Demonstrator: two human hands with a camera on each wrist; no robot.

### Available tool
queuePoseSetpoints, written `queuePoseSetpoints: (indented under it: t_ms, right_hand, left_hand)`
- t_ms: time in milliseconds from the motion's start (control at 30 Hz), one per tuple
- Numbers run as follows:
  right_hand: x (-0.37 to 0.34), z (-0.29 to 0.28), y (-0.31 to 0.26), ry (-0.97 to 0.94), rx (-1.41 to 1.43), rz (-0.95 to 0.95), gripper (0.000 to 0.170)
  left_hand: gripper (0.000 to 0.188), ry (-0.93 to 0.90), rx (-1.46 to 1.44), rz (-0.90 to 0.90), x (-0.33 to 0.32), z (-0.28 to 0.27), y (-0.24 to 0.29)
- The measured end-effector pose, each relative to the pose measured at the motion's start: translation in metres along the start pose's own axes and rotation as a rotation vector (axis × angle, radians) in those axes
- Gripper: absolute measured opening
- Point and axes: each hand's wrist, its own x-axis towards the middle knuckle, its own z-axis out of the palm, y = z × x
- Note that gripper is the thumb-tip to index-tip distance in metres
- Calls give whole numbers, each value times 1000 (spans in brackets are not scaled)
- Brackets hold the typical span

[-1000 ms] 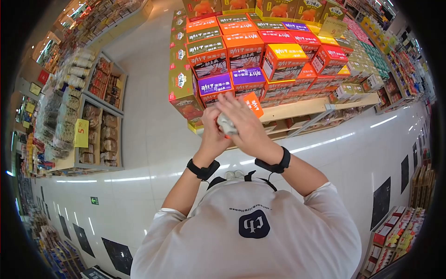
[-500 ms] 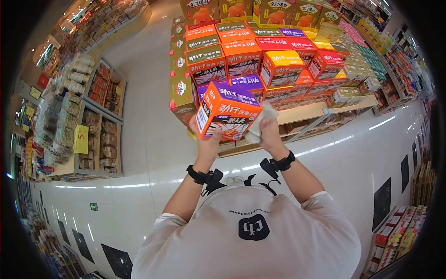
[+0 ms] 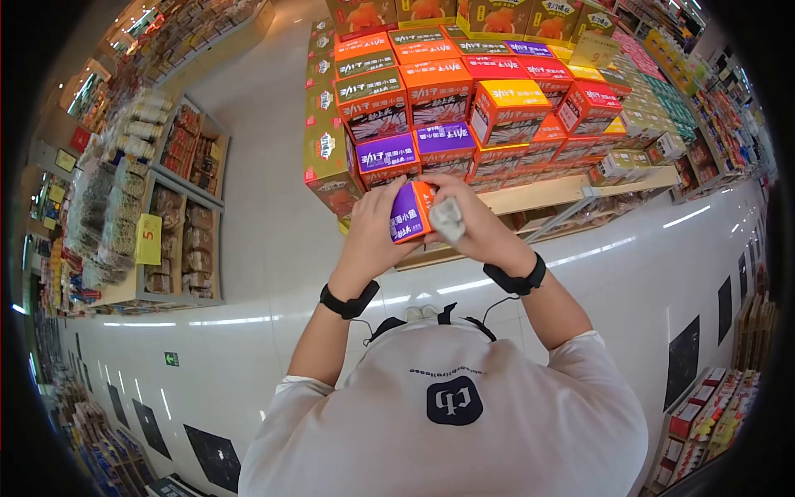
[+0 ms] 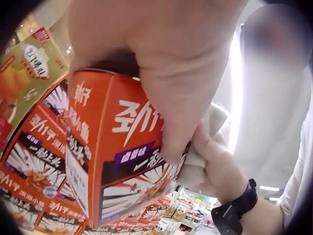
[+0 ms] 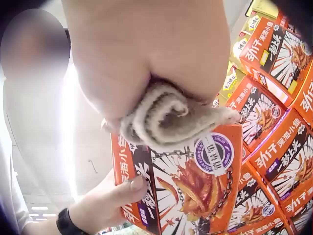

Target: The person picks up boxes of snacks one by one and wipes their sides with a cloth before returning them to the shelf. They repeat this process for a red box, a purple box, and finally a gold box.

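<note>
My left hand [image 3: 371, 230] grips an orange-and-purple snack box [image 3: 407, 212], its thumb across the orange front in the left wrist view. The box is held up in front of the stacked display, tilted, with its purple side toward the head camera. A rolled whitish-grey cloth [image 3: 448, 219] is bunched in my right hand [image 3: 484, 234]. In the right wrist view the cloth [image 5: 171, 117] lies right at the edge of the box's picture face [image 5: 195, 188], beside a round purple emblem. The right palm hides part of the cloth.
Matching snack boxes [image 3: 439, 91] are stacked in steps on a wooden-edged display [image 3: 538, 195] ahead, with olive-gold boxes [image 3: 327, 149] along its left side. Shelves of packaged food [image 3: 186, 224] stand to the left. Pale shiny floor [image 3: 257, 182] runs between them.
The hands parted, showing the box with its orange front up, then drew together again. The box has turned so its purple side faces up, and the cloth has moved in closer beside it.
</note>
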Motion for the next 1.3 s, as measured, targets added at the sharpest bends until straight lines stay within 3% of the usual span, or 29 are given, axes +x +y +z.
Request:
queuePoseSetpoints:
  t_ms: [33,67,100,167,233,300,333,367,467,500,600,633,700,733,833,867,900,967,1000,1067,1100,1167,1200,1300]
  right_hand:
    - [-1,2,0,18,156,77,50]
    - [-2,8,3,133,352,162,43]
    - [-1,13,1,138,355,168,43]
    - [6,22,-7,122,-7,120,41]
    - [10,19,-4,155,-6,139,44]
    - [13,8,21,248,-32,387,46]
    - [12,3,23,245,150,507,47]
    - [13,8,22,238,147,500,47]
    - [20,31,-23,147,-37,39,39]
    - [18,30,-17,150,-35,45,39]
    - [19,14,20,273,240,441,37]
    - [17,15,24,273,236,432,37]
    - [10,27,19,227,-12,221,37]
    - [15,30,-8,161,90,140,38]
    - [17,23,-17,115,128,137,36]
    - [11,22,6,169,126,253,34]
    - [2,17,27,169,122,243,34]
    - [-10,3,59,207,269,479,36]
    - [-10,-5,57,199,267,469,36]
    - [-13,-16,35,307,170,244,51]
    - [-8,-20,16,294,173,242,51]
    - [5,-28,-21,48,-150,17,70]
    - [6,-22,-19,24,-209,16,85]
    - [11,-16,-4,17,-157,103,89]
  left_hand:
    - [97,-2,-81,-59,-3,3,-3]
    - [92,53,-65,-3,-7,7,-3]
    - [92,45,-66,-5,-9,10,-2]
    - [90,99,18,83,-12,16,0]
    - [90,141,30,107,-14,12,1]
    - [89,185,47,128,-15,5,-1]
    - [89,176,33,121,-15,3,-1]
    - [89,173,22,114,-14,2,-1]
    - [89,156,38,114,-15,8,-7]
    - [89,149,37,113,-19,10,-8]
    - [90,244,32,123,-24,9,-7]
    - [90,224,10,98,-23,8,-6]
    - [90,213,-10,69,-18,8,-6]
    - [88,179,33,81,-17,8,-4]
    - [88,153,37,112,-19,7,-3]
    - [89,164,64,107,-20,4,-2]
    - [91,184,92,101,-20,2,0]
    - [94,179,41,75,-15,-6,3]
    - [98,162,-16,36,-13,-11,5]
    - [100,157,14,62,-4,-21,8]
    - [102,139,41,97,2,-26,10]
    - [102,92,78,95,13,-37,14]
    - [102,39,96,142,20,-40,14]
    - [104,-42,142,224,39,-44,12]
